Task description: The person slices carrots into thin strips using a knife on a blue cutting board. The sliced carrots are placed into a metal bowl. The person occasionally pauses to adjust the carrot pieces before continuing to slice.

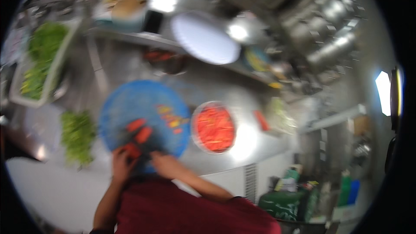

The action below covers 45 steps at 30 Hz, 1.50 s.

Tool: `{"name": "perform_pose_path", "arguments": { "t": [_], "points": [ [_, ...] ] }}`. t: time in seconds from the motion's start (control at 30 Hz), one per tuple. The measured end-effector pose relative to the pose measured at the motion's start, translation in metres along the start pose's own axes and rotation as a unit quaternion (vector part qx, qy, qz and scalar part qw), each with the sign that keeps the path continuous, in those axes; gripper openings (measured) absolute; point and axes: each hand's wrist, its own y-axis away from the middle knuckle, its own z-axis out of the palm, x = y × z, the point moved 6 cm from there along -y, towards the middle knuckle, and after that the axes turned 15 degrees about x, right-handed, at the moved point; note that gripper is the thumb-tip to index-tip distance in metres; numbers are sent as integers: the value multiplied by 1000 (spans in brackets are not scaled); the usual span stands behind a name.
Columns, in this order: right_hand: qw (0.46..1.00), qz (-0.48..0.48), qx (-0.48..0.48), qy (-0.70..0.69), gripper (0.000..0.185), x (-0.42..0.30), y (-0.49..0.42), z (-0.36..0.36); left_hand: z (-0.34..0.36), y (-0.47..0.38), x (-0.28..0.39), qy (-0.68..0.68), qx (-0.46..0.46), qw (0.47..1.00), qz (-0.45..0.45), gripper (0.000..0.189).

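A round blue cutting board [123, 100] lies in front of me on the steel counter. My left hand [121, 166] holds a red-orange vegetable piece [132, 150], probably carrot, at the board's near edge. Two more such pieces [143, 135] lie just beyond it. My right hand [165, 165] is at the near edge too, fingers curled, beside a dark blurred patch; whether it grips a knife cannot be made out. Small orange and yellow bits [170, 118] are scattered on the board's right side. Touching or close to that side stands a round container of cut red-orange pieces [215, 128].
Leafy greens [78, 136] lie left of the board. A white tub [48, 86] of greens stands farther left. Behind, a raised shelf carries a large white round dish [204, 37]. Right are a loose red-orange piece [261, 120] and a clear bag [281, 117].
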Motion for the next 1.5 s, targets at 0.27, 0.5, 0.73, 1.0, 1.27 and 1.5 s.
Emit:
{"name": "perform_pose_path", "arguments": {
  "t": [0.27,0.5,0.73,1.0,1.27,1.5],
  "points": [
    [996,77,-6,45,30,-1,12,-6,11,13,0,62,48,994,78,59],
    [999,32,26,-2,27,-9,4,-15,7,1,-8,50,66,987,136,57],
    [998,55,-13,7,25,-24,16,-48,3,2,-2,56,87,986,134,55],
    [995,88,-34,17,18,-36,28,-61,5,1,0,44,90,985,138,52],
    [995,87,-48,27,19,-39,36,-64,3,0,0,39,88,986,133,45],
    [993,90,-53,55,21,-37,38,-60,1,-1,-1,50,80,987,131,46]
  ]
}}
